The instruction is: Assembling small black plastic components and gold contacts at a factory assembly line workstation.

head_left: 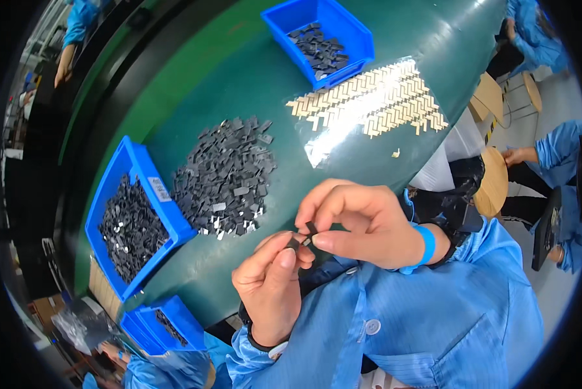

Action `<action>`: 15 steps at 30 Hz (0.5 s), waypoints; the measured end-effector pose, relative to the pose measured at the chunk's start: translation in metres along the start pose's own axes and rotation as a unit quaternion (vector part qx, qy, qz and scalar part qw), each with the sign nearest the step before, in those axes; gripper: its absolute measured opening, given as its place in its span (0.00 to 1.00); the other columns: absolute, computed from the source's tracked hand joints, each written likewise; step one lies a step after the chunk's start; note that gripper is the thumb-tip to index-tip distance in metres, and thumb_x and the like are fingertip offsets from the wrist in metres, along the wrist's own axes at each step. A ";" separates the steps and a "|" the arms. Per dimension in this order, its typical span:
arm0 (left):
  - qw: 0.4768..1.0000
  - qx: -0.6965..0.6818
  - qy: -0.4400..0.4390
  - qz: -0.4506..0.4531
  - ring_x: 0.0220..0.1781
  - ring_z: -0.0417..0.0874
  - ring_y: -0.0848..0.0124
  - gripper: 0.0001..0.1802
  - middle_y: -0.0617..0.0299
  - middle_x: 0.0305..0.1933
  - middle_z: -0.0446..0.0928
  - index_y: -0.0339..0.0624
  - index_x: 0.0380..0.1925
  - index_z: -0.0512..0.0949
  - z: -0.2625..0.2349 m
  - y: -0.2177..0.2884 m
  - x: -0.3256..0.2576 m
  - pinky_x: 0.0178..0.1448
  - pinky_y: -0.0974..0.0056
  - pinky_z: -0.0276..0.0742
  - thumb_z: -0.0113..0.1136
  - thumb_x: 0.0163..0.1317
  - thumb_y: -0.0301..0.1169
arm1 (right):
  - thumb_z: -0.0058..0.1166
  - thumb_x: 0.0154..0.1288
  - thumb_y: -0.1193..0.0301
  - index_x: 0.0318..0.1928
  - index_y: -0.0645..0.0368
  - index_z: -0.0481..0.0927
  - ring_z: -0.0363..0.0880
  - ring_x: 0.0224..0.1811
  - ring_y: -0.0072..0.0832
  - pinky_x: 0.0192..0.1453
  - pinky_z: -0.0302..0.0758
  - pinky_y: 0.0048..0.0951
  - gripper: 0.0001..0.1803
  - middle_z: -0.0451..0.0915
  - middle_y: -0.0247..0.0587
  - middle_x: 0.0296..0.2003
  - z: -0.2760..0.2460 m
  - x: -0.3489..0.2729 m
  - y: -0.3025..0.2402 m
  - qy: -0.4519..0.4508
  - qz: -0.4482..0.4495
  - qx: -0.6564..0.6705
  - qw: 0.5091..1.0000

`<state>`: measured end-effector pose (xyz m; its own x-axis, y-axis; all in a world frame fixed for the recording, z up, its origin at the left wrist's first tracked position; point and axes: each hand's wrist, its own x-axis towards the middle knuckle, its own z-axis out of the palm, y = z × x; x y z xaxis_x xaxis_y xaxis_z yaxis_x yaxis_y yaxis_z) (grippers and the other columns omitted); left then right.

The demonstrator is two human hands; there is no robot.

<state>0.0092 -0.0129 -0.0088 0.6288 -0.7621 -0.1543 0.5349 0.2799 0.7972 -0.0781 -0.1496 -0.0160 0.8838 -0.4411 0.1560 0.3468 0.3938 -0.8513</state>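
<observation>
My left hand (268, 285) pinches a small dark flat piece (295, 242) between thumb and fingertips. My right hand (359, 223) meets it from the right, its fingertips closed on another small black piece (311, 227); the two pieces touch or nearly touch. Both hands hover over the near edge of the green table (252, 78), just right of a loose heap of small black flat parts (229, 175). A blue band is on my right wrist.
A blue bin of dark parts (126, 223) stands left of the heap, another blue bin (320, 39) at the far side, a third blue bin (164, 327) lower left. Rows of tan pieces (375, 97) lie far right. Other people in blue coats sit on wooden stools (495, 181) at right.
</observation>
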 end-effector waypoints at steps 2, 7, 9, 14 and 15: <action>1.000 0.021 0.011 0.013 0.38 0.79 0.65 0.14 0.46 0.45 0.76 0.32 0.46 0.75 0.005 -0.002 0.003 0.40 0.66 0.77 0.54 0.59 0.21 | 0.52 0.58 0.83 0.35 0.64 0.72 0.74 0.45 0.29 0.50 0.71 0.30 0.05 0.70 0.47 0.45 -0.004 0.001 0.001 0.006 0.003 0.015 1.000; 0.995 0.086 0.031 0.046 0.40 0.81 0.65 0.16 0.46 0.45 0.76 0.30 0.48 0.73 0.005 -0.005 0.002 0.45 0.65 0.80 0.54 0.59 0.19 | 0.52 0.57 0.84 0.35 0.64 0.74 0.73 0.44 0.27 0.51 0.71 0.29 0.06 0.71 0.46 0.44 -0.003 0.005 -0.004 0.014 0.058 0.012 0.998; 0.993 0.096 0.042 0.050 0.40 0.81 0.65 0.16 0.46 0.44 0.76 0.30 0.48 0.73 0.006 -0.004 0.002 0.44 0.66 0.80 0.54 0.58 0.18 | 0.53 0.56 0.84 0.34 0.64 0.74 0.73 0.44 0.27 0.50 0.72 0.28 0.05 0.71 0.46 0.44 -0.005 0.008 0.001 -0.003 0.042 -0.033 0.999; 0.986 0.147 0.062 0.058 0.38 0.82 0.65 0.14 0.46 0.42 0.77 0.29 0.45 0.75 0.002 -0.004 0.003 0.43 0.66 0.81 0.56 0.57 0.17 | 0.54 0.55 0.84 0.32 0.65 0.74 0.74 0.43 0.25 0.47 0.73 0.26 0.05 0.72 0.46 0.43 -0.006 0.012 0.005 -0.020 0.032 -0.089 0.995; 0.983 0.160 0.060 0.062 0.38 0.82 0.66 0.13 0.46 0.42 0.77 0.29 0.44 0.75 0.002 -0.004 0.003 0.43 0.66 0.81 0.56 0.57 0.17 | 0.53 0.54 0.83 0.31 0.66 0.74 0.75 0.39 0.24 0.43 0.76 0.24 0.04 0.71 0.45 0.42 -0.006 0.012 0.006 -0.012 0.029 -0.086 0.996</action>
<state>0.0076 -0.0174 -0.0109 0.7505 -0.6538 -0.0962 0.2563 0.1538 0.9543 -0.0668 -0.1571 -0.0225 0.9088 -0.4009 0.1153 0.2389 0.2736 -0.9317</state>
